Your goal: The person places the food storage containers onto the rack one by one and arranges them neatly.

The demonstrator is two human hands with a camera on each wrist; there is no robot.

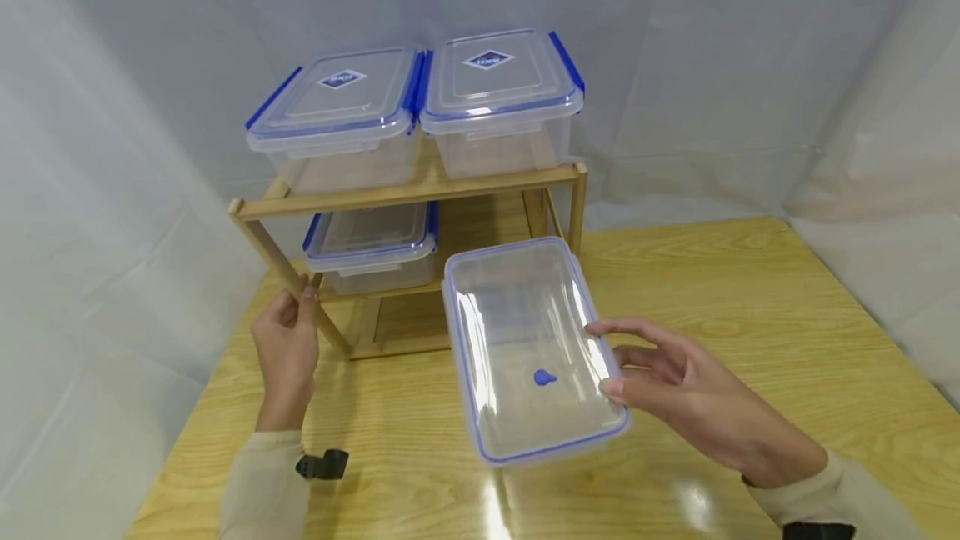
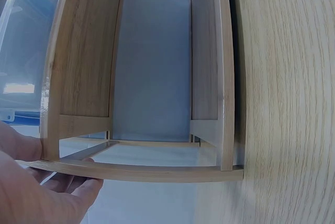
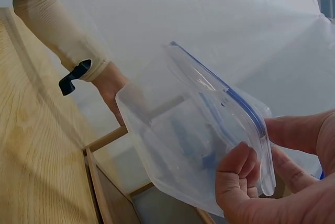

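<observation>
My right hand (image 1: 675,390) pinches the right rim of a clear plastic food container (image 1: 517,340), thumb on one side and fingers on the other. Its top has a thin blue line around the edge and a small blue plug (image 1: 545,377). In the right wrist view the container's deep see-through body (image 3: 167,145) hangs tilted in front of the rack. With the left hand (image 1: 288,348) I grip the left front post of a wooden two-tier rack (image 1: 405,200), near its lower shelf. The left wrist view shows thumb and fingers around the rack's corner.
Two lidded containers with blue side clips, one on the left (image 1: 337,107) and one on the right (image 1: 498,90), stand side by side on the rack's top. Another blue-edged container (image 1: 371,244) sits on the shelf below, at left. A pale sheet (image 1: 712,65) hangs behind the wooden table (image 1: 735,298).
</observation>
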